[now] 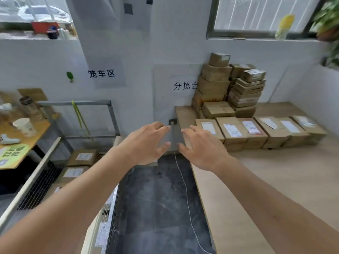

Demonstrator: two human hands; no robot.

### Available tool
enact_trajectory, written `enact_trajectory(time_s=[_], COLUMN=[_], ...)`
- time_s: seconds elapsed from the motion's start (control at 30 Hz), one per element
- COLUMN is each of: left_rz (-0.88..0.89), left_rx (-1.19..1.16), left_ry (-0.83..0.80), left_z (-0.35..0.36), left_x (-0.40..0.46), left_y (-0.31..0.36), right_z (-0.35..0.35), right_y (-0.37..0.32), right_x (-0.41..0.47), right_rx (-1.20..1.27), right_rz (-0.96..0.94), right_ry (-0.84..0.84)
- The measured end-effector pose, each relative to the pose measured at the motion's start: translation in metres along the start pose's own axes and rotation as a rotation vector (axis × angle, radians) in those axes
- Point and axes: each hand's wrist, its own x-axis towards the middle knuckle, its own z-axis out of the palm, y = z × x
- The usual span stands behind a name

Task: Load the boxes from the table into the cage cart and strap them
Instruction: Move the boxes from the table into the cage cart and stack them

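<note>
Both my hands reach forward with fingers spread and hold nothing. My left hand hovers over the gap between cart and table. My right hand is at the table's left edge, a short way from the nearest box. A row of several labelled cardboard boxes lies on the wooden table, with a tall stack of boxes behind it against the wall. The cage cart stands at the left with a few boxes lying inside. A green strap hangs from its top rail.
A dark floor strip with a white cable runs between cart and table. At far left a yellow desk carries a paper cup and jars. Signs are on the white wall.
</note>
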Motion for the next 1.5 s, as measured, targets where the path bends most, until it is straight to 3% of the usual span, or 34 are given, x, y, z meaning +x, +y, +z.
enact_trajectory(time_s=[0.57,0.8,1.2,1.5], left_rz=[0.360,0.427,0.333,0.259], left_rx=[-0.019,-0.013,-0.008,0.026], left_ry=[-0.169,-0.257,-0.441,-0.536], left_z=[0.095,0.126,0.240,0.302], left_x=[0.226,0.294,0.406,0.450], left_y=[-0.047,-0.047,-0.013,0.001], right_z=[0.065,0.087,0.148,0.180], right_y=[0.101,0.145,0.272,0.330], right_x=[0.132,0.171,0.237,0.271], right_rx=[0.015,0.058,0.162,0.216], right_rz=[0.458,0.571,0.616,0.634], right_ry=[0.005,-0.011,-0.143,-0.244])
